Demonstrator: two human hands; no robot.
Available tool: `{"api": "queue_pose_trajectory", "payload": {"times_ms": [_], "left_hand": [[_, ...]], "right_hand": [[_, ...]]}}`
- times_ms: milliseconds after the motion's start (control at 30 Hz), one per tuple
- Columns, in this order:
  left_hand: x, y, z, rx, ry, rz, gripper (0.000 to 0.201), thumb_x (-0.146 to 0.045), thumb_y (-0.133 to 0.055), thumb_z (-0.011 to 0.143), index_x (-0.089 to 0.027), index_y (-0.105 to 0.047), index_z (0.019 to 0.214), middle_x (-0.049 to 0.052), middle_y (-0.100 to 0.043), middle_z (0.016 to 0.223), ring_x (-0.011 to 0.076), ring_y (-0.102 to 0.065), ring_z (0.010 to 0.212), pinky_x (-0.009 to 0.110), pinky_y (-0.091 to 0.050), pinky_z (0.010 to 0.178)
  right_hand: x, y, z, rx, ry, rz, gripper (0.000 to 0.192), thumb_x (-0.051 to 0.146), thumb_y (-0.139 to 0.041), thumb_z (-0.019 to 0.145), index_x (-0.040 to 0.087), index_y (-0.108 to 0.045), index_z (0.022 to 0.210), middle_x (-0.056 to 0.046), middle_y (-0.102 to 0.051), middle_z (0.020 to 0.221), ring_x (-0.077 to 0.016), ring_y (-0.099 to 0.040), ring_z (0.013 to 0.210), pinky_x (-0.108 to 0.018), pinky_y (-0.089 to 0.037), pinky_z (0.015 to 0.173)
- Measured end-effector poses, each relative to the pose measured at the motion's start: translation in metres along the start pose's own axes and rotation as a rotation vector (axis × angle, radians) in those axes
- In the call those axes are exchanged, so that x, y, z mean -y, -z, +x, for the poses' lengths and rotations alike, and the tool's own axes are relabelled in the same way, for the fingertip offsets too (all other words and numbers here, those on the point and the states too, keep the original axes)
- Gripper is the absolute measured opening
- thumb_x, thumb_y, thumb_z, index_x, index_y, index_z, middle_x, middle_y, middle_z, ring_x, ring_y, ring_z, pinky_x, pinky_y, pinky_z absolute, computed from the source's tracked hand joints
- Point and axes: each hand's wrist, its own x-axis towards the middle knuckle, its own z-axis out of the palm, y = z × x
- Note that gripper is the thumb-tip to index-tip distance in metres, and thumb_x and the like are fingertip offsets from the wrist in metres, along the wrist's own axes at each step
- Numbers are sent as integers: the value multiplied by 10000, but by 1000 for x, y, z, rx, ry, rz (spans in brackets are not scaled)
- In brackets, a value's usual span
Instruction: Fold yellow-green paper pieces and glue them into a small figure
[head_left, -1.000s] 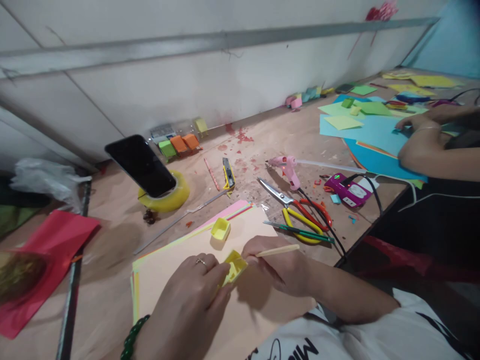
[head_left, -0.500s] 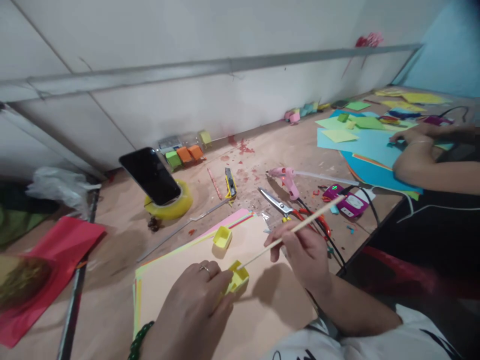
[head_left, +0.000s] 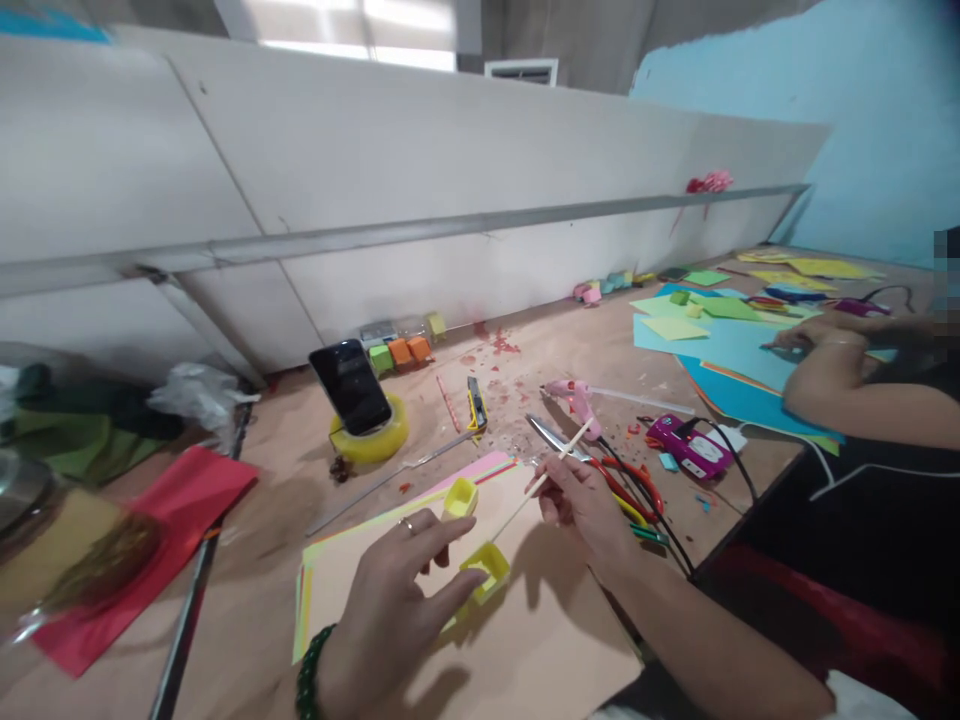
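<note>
Yellow paper box: it sat on the peach sheet of my paper stack, just in front of me, and my left hand pinched its near wall between thumb and forefinger at yellow box.
Left hand grip: closed on the box, the other fingers spread above it; a second earlier those fingers had lain flat and tight over it, so I had loosened my cover and left the open top showing.
Right hand: my right hand held the thin wooden stick pinched in its fingertips, the lower end pointing down at the box mouth.
Stick, what changed: a second before, I had it lying level beside the box; then I raised it to a slant, and by this moment its tip came close to the rim. Whether it touched the paper I could not tell.
What that meant: I judged I was working inside the box with the stick rather than folding it.
Second box: another small yellow box stood apart, farther up the stack, untouched.
Nearby tools: scissors and a pink glue gun lay beyond my right hand.
Neighbour: another person's arm rested on blue paper to my right.
</note>
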Motion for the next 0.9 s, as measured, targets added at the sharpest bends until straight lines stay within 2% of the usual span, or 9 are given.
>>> {"api": "queue_pose_trajectory", "payload": {"times_ms": [100, 233, 400, 500, 667, 900], "left_hand": [[0, -4, -2, -52, -73, 67, 261, -415, -578, 871, -189, -702, 919, 14, -612, 640, 140, -600, 576, 200, -475, 448], [-2, -7, -5, -127, -212, 184, 194, -263, -514, 917, -177, -666, 833, 33, -634, 683, 166, -607, 639, 263, -493, 578], [0, -8, -6, -132, -259, 170, 178, -145, -503, 900, -181, -642, 794, 11, -611, 635, 148, -552, 580, 251, -435, 552], [1, -7, -7, -122, -211, 130, 176, -125, -503, 888, -185, -647, 805, 13, -611, 639, 150, -553, 594, 249, -425, 551], [0, -2, -4, -49, -33, 17, 227, -163, -486, 894, -194, -604, 702, 9, -603, 629, 142, -567, 595, 237, -416, 542], [2, -4, -1, -80, -43, 60, 227, -168, -399, 908, -213, -475, 698, -2, -559, 653, 140, -530, 584, 230, -394, 535]], "right_hand": [[-5, -4, -1, 3, 11, -27, 427, 497, -836, 553, 124, -641, 624, -12, -677, 528, -39, -510, 310, -96, -363, 309], [-9, -6, -2, -8, 43, -37, 436, 500, -842, 536, 125, -630, 601, -10, -672, 518, -44, -513, 305, -101, -362, 302], [-11, -4, -2, -1, 82, -55, 436, 516, -829, 550, 134, -629, 612, -19, -678, 524, -51, -499, 298, -117, -366, 290], [-11, -4, -6, 52, 141, -75, 405, 504, -809, 603, 140, -633, 617, -30, -691, 553, -55, -503, 305, -127, -380, 294], [-10, -6, -15, 119, 245, -73, 343, 460, -787, 668, 145, -657, 632, -46, -716, 625, -56, -517, 315, -129, -387, 293], [-10, -7, -15, 85, 202, -33, 342, 455, -804, 644, 146, -658, 628, -35, -699, 576, -52, -506, 305, -114, -376, 287]]}}
